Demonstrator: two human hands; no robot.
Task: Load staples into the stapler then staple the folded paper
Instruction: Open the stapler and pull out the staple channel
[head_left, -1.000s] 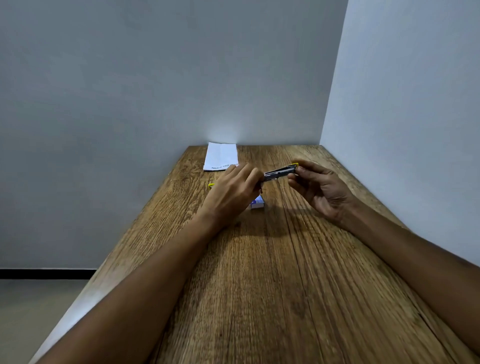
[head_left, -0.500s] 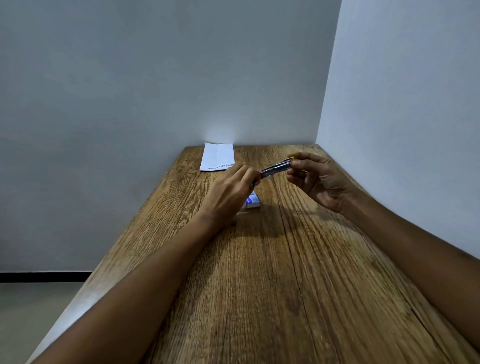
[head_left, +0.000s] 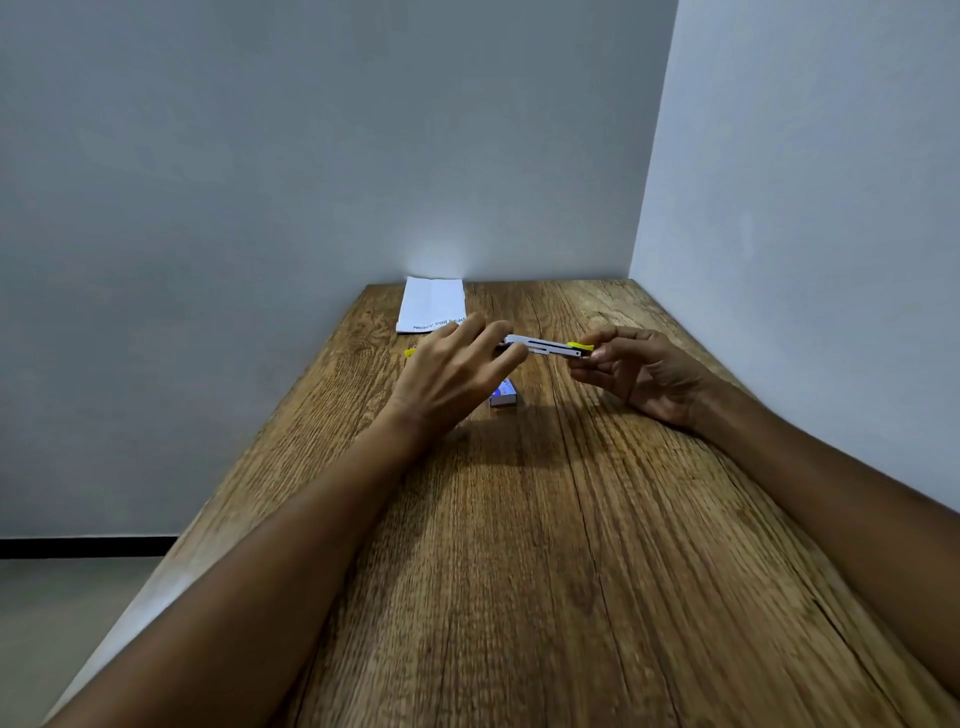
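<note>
Landmark: the stapler's metal magazine, held level above the wooden table, mid-depth

Left of it, at the table's far edge against the wall, lies the folded paper (white, some print along its near edge), flat and untouched. Nearer, just left of the left hand, a small yellow bit peeks out; prob. another part of the stapler, but mostly hidden so can't say

The left hand covers the magazine's left end, fingers loosely curled and touching the metal there; whether it's pinching a staple strip or just steadying the rail can't be told from this angle. Below the magazine and slightly toward the person, a small blue-white staple box sits on the table, half behind that hand

At the right end, the right hand pinches the magazine by its yellow tip, thumb and forefinger closed on it, other fingers tucked under

Step in hand looks like loading: magazine out and exposed, staples going in or about to. Next move prob. needs the strip seated straight in the channel, then the rail closed up w/ the rest of the stapler before reaching for the paper; stapling not yet begun

Surface: wood-grain top, narrow, set into a corner. Room: plain grey-white walls behind and to the right, bare floor w/ dark skirting at the left
</note>
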